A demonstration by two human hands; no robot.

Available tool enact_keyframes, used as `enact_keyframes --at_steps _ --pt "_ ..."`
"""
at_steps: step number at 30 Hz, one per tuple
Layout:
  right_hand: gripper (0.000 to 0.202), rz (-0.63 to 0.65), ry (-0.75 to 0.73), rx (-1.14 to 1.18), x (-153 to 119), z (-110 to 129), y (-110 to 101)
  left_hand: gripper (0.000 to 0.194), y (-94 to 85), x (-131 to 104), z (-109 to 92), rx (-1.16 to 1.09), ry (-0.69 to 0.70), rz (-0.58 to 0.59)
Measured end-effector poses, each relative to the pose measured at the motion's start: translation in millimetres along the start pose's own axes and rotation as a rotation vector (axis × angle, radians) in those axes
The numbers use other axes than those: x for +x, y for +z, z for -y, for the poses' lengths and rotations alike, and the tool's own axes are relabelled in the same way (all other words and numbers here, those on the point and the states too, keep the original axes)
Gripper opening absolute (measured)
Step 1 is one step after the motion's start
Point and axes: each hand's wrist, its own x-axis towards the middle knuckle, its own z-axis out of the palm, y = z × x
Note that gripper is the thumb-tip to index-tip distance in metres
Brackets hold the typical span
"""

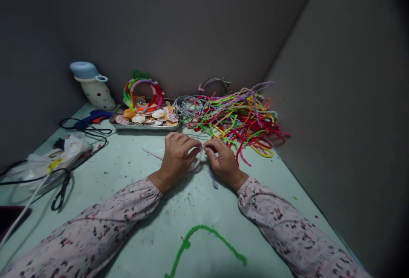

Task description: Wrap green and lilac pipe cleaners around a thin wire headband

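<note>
My left hand [178, 153] and my right hand [223, 161] meet over the middle of the table, thumbs and forefingers pinched close together. Between them is a pale pink pipe cleaner [152, 154], curving below the left hand with one end sticking out to its left. A purple pipe cleaner [212, 177] hangs beneath the right hand. It seems to join the pink one at the fingertips, though the fingers partly hide the spot. Nearer the front edge lies a bent green pipe cleaner [204, 227], touched by neither hand.
A metal tray [145, 127] of seashells stands at the back, with colourful wrapped rings [129, 92] on it. Beside it are coiled grey wire [191, 108] and a heap of pipe cleaners [246, 111]. Leftward are a bottle [92, 86], a blue glue gun [91, 118], cables and a plastic bag [72, 148].
</note>
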Motion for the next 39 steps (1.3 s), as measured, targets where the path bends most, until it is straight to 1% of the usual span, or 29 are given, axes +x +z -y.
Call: enact_keyframes --at_steps 9,19,25,33,39 --pt "0.011 0.004 0.006 0.014 0.0 0.1 0.2 0.01 0.8 0.1 1.6 -0.053 -0.023 0.001" --pt "0.011 0.004 0.0 0.012 0.0 0.6 0.4 0.009 0.0 1.2 0.1 -0.112 -0.054 0.05" --pt "0.011 0.005 -0.007 0.012 0.2 0.5 0.0 0.011 0.0 1.7 0.6 -0.142 -0.066 0.052" --pt "0.012 0.021 -0.01 0.003 1.3 2.2 -1.5 0.005 -0.4 2.9 -2.4 -0.184 -0.114 0.06" --pt "0.012 0.02 -0.005 -0.001 0.7 1.1 -1.6 0.005 3.8 1.3 0.6 -0.168 -0.106 0.06"
